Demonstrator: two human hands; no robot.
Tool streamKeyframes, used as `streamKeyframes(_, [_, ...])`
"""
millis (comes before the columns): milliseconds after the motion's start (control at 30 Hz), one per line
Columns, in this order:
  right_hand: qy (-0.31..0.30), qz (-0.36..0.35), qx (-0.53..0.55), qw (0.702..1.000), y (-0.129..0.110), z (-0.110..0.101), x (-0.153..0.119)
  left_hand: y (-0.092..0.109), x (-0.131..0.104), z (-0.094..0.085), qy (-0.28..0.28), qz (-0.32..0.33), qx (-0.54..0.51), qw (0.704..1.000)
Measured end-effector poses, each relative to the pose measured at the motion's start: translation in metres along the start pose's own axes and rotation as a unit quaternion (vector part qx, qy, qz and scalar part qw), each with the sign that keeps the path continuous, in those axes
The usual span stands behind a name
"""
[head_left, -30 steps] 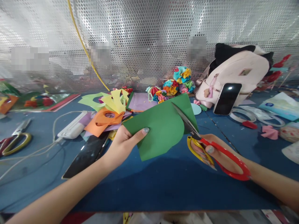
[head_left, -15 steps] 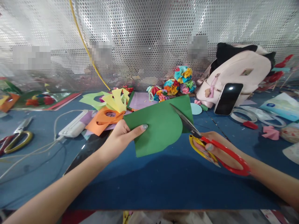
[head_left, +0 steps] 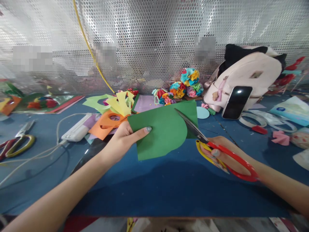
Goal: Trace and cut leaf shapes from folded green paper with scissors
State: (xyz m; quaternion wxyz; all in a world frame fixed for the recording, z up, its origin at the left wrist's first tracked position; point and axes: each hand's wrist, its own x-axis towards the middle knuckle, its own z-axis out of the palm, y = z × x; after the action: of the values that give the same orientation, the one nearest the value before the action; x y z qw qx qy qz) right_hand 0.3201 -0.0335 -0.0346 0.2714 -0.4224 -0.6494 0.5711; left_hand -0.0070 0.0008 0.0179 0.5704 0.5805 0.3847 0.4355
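Observation:
My left hand [head_left: 127, 137] pinches the left edge of a sheet of green paper [head_left: 161, 132], thumb on top. The sheet is held above the table, and its lower right side has a rounded cut edge. My right hand [head_left: 220, 153] is wrapped round scissors [head_left: 241, 164] with one red and one yellow handle. Their blades lie at the right part of the paper, tips pointing up and left, with a green flap behind them. Fingers under the sheet are hidden.
Orange paper [head_left: 103, 126] with cut-outs and yellow scraps [head_left: 120, 103] lie behind my left hand. Another pair of scissors [head_left: 20, 141] and a white power strip [head_left: 77, 129] are at left. A phone [head_left: 237, 102] leans on a pale pink backpack [head_left: 253, 71]. Paper flowers [head_left: 178, 89] stand by the perforated metal wall.
The green paper and my left hand have shifted slightly left, and the blade tips sit a little further left too. Both grips are the same.

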Motion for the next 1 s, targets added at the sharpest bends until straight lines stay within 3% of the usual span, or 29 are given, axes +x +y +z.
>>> streamKeyframes(233, [-0.038, -0.011, 0.008, 0.999, -0.012, 0.005, 0.008, -0.004, -0.002, 0.01, 0.062, -0.006, -0.031, 0.998])
streamKeyframes(467, [-0.085, -0.158, -0.035, 0.983, -0.02, 0.006, 0.006, -0.008, -0.005, 0.008, 0.039, 0.026, 0.009, 0.999])
streamKeyframes(667, [-0.087, -0.119, -0.014, 0.989, -0.021, 0.007, 0.002, -0.004, -0.011, 0.012, 0.012, -0.002, 0.099, 0.995])
streamKeyframes(867, [-0.052, -0.116, 0.0, 0.992, -0.018, 0.012, 0.0, -0.005, -0.01, 0.011, -0.021, -0.015, 0.051, 0.998])
streamKeyframes(1000, [-0.056, -0.12, 0.001, 0.991, -0.016, 0.013, -0.001, -0.005, -0.01, 0.013, 0.01, -0.012, 0.077, 0.997])
